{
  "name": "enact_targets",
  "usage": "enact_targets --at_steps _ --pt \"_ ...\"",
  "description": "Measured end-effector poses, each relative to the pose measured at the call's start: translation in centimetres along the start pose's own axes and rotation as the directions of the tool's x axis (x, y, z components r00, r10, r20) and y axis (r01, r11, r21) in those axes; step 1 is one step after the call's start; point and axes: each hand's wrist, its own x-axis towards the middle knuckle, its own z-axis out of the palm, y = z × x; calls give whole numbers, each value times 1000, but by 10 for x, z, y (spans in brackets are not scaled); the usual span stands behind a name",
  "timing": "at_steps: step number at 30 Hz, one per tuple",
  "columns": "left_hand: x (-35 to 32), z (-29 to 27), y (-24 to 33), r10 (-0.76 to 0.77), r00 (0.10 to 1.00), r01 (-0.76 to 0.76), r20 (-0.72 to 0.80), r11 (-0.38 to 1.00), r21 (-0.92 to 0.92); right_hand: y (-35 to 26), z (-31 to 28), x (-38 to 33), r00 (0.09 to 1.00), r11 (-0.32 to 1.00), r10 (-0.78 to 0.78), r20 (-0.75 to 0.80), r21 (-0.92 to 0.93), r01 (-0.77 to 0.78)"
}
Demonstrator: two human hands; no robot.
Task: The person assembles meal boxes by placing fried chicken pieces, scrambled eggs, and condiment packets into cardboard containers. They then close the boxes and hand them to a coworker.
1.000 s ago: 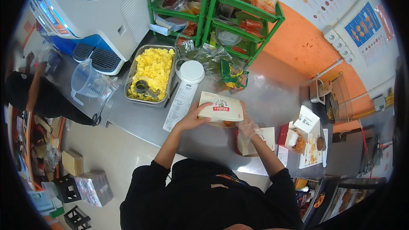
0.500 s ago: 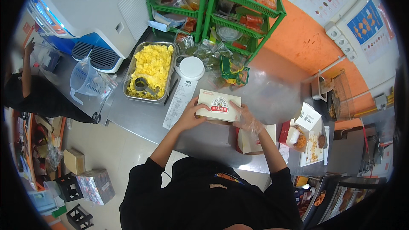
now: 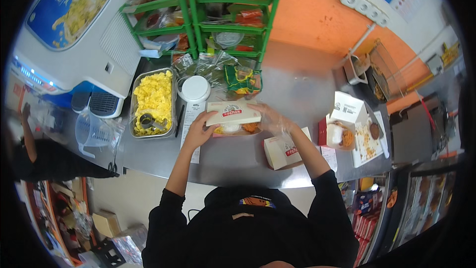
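Note:
A cream cardboard meal box [image 3: 234, 112] stands on the steel counter in front of me, its lid partly raised. Through the gap at its near side I see white rice [image 3: 229, 128] and an orange-brown fried piece [image 3: 251, 127]. My left hand [image 3: 200, 129] grips the left end, fingers on the lid and thumb at the opening. In a clear plastic glove, my right hand [image 3: 271, 119] holds the right end. A second box [image 3: 285, 152], closed, rests by my right forearm. Farther right, an open red-and-white box [image 3: 338, 134] contains rice and fried food.
A steel tray of yellow food [image 3: 152, 94] with a scoop sits left, beside a round white container [image 3: 194, 88] and a paper receipt [image 3: 191, 134]. Green racks [image 3: 233, 27] stand behind. A crumb-covered white board [image 3: 367, 151] lies right. Another person [image 3: 49, 156] is at far left.
The lid has opened at the near side, so the rice and fried piece now show. Both hands remain on the box. The whole view has shifted and turned.

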Motion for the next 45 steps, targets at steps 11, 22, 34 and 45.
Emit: enact_targets --at_steps 11,22,34,45 --pt "25 -4 -7 -215 971 220 103 974 -45 25 3 50 969 998 52 -243 52 -41" --pt "10 4 -7 -191 960 230 203 955 -186 19 36 16 900 948 271 -342 256 -188" --pt "7 3 -4 -98 969 125 229 986 -107 30 11 8 978 992 -45 205 122 20" --pt "-48 55 -2 82 986 -32 -148 950 312 -22 38 -4 937 881 350 -13 -336 -334"
